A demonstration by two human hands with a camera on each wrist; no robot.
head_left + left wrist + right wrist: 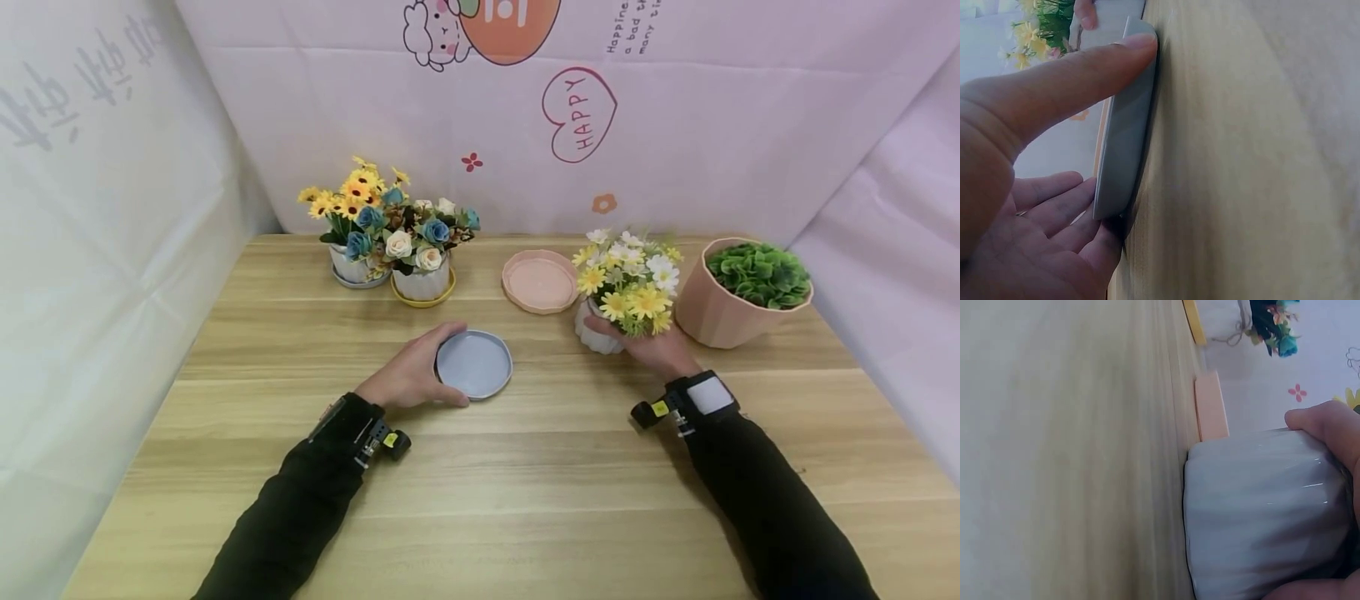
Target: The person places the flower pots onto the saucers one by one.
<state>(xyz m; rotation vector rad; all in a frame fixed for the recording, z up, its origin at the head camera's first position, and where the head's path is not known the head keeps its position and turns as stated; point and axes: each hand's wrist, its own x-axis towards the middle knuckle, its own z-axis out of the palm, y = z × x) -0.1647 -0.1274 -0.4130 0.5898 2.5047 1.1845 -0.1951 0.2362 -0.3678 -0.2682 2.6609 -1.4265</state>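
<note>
A round grey-blue saucer (476, 365) lies at the middle of the table. My left hand (411, 373) holds it from the left, with the thumb on its near rim and the fingers round the far side. In the left wrist view the saucer (1125, 134) sits flat against the wood, its edge between thumb and fingers. Farther right, my right hand (663, 350) grips a white ribbed flowerpot (1260, 509) near its top. Yellow and white artificial flowers (633, 279) rise from this pot and partly cover the hand. The pot's base appears to rest on the table.
A pink saucer (540, 282) lies left of the gripped pot. To its right stands a large pink pot (716, 308) with green leaves. At back left, two white pots with yellow flowers (356, 196) and blue-and-cream roses (420, 237) stand on saucers. A printed cloth (360, 108) hangs behind.
</note>
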